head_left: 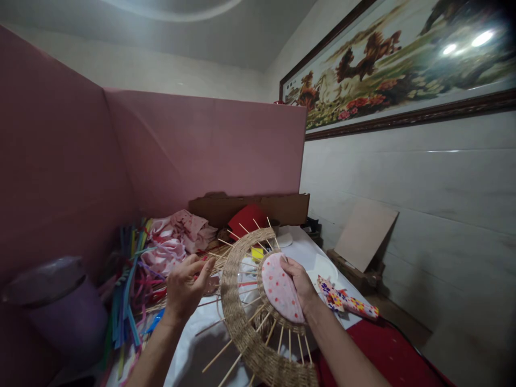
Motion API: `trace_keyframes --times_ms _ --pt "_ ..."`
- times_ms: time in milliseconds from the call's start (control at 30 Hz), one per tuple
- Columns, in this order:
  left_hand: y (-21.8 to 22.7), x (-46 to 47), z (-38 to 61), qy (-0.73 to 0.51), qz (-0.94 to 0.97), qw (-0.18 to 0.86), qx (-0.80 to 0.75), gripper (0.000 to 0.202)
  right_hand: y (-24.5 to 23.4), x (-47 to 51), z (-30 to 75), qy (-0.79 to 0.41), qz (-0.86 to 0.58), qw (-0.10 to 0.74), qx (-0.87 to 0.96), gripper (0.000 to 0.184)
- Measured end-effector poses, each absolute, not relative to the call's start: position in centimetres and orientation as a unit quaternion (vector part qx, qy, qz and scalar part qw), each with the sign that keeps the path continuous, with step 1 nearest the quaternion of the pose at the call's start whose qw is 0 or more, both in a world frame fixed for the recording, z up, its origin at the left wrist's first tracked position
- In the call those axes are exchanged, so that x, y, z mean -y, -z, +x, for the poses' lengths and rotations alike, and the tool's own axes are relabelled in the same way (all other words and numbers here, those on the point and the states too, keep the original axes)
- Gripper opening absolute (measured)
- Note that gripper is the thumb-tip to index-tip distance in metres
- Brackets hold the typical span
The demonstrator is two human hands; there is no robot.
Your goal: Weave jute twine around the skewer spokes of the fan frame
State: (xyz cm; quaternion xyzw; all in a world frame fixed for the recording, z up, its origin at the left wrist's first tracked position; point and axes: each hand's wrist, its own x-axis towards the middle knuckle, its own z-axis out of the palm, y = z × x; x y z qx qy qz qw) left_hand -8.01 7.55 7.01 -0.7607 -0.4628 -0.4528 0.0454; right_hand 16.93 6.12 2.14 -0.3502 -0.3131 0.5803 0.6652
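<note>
A half-round woven piece [237,301] of twisted straw cord is held up over the table. Thin wooden sticks radiate through its wide outer band and narrow inner band. At its centre sits a pink fabric half-disc [278,287] with reddish dots. My right hand [300,279] grips this half-disc at its straight edge, thumb on the front. To the left of the outer band, my left hand [187,287] is raised with its fingers curled and thumb near the fingertips. Whatever may be between those fingers is too small to make out.
Colourful strips [129,285] and crumpled pink cloth [177,236] lie at the left, near a lidded bin [56,312]. Patterned fabric [349,301] lies on the right of the white tabletop [298,239]. Pink partitions [209,145] and a cardboard strip [290,207] stand behind.
</note>
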Motion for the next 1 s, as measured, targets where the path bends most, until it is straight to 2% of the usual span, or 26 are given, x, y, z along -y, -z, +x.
trace_keyframes --times_ms 167,300,400,533,633,833,1000 --pt "-7.2 -7.4 -8.2 0.460 -0.748 0.053 0.475 0.040 -2.2 -6.0 16.8 -0.580 -0.344 0.669 0.313 0.017" --pt "-6.9 -8.0 -8.6 0.481 -0.733 -0.001 0.480 0.038 -2.3 -6.0 16.8 -0.585 -0.342 0.671 0.303 0.024" --pt "-6.4 -8.8 -9.1 0.531 -0.692 -0.129 0.473 0.041 -2.2 -6.1 16.9 -0.590 -0.341 0.666 0.303 0.023" --pt "-6.2 -9.4 -9.4 0.569 -0.596 -0.345 0.449 0.060 -2.1 -6.1 16.9 -0.598 -0.330 0.662 0.309 0.021" --pt "-6.3 -9.3 -9.2 0.557 -0.557 -0.428 0.444 0.071 -2.0 -6.0 16.9 -0.597 -0.334 0.662 0.308 0.022" --pt "-6.1 -9.1 -8.8 0.520 -0.537 -0.498 0.439 0.076 -1.9 -6.3 17.0 -0.576 -0.344 0.680 0.296 0.022" --pt "-6.3 -9.1 -8.7 0.492 -0.578 -0.428 0.490 0.071 -1.7 -6.4 17.1 -0.558 -0.358 0.693 0.285 0.026"
